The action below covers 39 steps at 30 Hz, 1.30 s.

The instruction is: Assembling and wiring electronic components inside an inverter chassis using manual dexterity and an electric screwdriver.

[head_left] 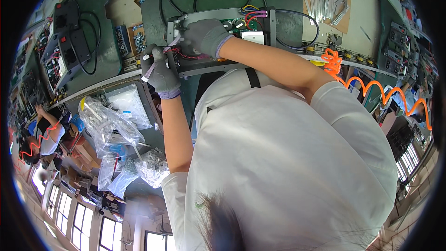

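An open grey metal chassis lies on the green bench, with a green circuit board and red, yellow and blue wires inside. My left hand, in a grey glove, is closed around a thin pale strip with a white end, just left of the chassis. My right hand, also gloved, rests over the chassis's left part with its fingers curled at the strip's upper end, beside red wiring.
Clear plastic bags of small parts lie at the left. Black power units with cables stand farther left. Metal brackets rest on cardboard at the upper right. An orange coiled hose hangs at the right. Another person works at the far left.
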Each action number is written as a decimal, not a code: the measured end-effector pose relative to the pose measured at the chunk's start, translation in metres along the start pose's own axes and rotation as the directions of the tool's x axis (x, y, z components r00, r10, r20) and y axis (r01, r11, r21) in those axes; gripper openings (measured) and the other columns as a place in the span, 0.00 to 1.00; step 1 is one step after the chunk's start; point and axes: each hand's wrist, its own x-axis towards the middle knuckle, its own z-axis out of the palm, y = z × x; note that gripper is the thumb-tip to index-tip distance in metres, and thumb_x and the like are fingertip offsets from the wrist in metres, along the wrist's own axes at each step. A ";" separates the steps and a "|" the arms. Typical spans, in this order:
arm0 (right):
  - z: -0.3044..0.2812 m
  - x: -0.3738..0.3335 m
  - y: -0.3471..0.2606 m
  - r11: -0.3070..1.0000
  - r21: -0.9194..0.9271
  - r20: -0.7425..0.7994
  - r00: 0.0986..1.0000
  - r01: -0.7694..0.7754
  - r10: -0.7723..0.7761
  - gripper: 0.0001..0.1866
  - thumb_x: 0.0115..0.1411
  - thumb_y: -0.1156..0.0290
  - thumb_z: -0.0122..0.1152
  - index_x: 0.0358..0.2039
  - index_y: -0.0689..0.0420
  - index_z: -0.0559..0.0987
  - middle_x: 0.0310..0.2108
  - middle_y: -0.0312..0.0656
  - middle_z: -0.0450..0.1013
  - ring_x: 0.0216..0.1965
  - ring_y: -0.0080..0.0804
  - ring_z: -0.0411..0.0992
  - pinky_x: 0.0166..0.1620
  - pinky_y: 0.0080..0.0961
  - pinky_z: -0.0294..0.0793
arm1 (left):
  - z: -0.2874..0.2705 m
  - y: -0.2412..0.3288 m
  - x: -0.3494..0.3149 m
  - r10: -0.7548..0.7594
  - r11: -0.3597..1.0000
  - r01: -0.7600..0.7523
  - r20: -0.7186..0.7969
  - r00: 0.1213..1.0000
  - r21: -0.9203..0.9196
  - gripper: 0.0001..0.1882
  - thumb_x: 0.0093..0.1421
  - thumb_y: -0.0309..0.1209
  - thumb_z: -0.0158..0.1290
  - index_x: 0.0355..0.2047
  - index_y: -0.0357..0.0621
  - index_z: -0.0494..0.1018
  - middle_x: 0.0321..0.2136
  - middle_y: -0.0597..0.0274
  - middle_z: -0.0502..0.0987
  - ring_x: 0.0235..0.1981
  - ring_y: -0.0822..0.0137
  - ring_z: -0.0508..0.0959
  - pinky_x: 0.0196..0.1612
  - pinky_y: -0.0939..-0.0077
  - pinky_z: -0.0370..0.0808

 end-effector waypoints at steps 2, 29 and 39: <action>-0.002 0.000 0.000 1.000 -0.011 0.025 1.000 0.013 -0.013 0.12 0.53 0.61 0.67 0.39 0.45 0.83 0.41 0.36 0.77 0.43 0.38 0.79 0.42 0.43 0.79 | 0.000 -0.002 -0.001 0.050 0.998 -0.050 0.005 0.999 0.034 0.16 0.66 0.38 0.58 0.43 0.36 0.74 0.31 0.65 0.74 0.33 0.74 0.71 0.38 0.79 0.69; -0.014 -0.014 -0.014 0.989 0.036 -0.309 0.943 0.145 -0.127 0.14 0.55 0.53 0.62 0.36 0.46 0.84 0.39 0.39 0.78 0.43 0.44 0.76 0.48 0.46 0.75 | -0.002 -0.004 -0.005 0.030 0.983 -0.047 0.093 0.995 0.180 0.15 0.63 0.37 0.61 0.43 0.36 0.78 0.34 0.65 0.79 0.34 0.74 0.75 0.39 0.79 0.72; 0.011 0.001 -0.004 0.055 0.920 -0.391 0.905 0.387 0.170 0.18 0.65 0.54 0.60 0.41 0.57 0.81 0.30 0.47 0.78 0.33 0.40 0.75 0.40 0.30 0.75 | 0.010 0.013 0.004 0.234 0.924 -0.265 0.140 0.962 0.277 0.17 0.67 0.36 0.54 0.47 0.33 0.78 0.40 0.53 0.80 0.41 0.63 0.79 0.48 0.69 0.76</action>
